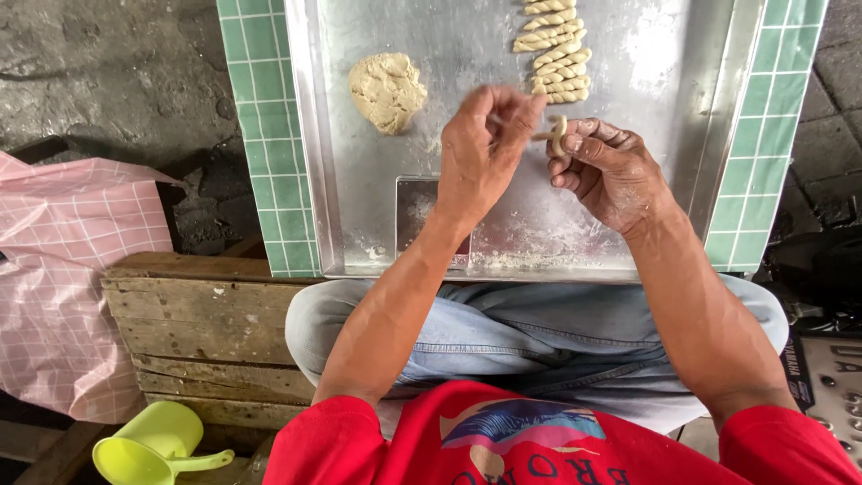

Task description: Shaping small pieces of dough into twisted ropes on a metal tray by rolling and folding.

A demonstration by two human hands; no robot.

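A thin dough strip (558, 135) sits just above the middle of the frame, pinched between both hands so it can be twisted above the metal tray (377, 207). The left hand (480, 153) grips one end with its fingertips; the right hand (606, 171) curls closed around the other. Finished twists (555, 49) line the top centre, and a dough lump (387, 90) waits at upper left.

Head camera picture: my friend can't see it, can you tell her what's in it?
Two hands, left and right, twist a thin dough strip over a floury metal tray. A dough lump and finished twists lie on it. A lime cup sits lower left.
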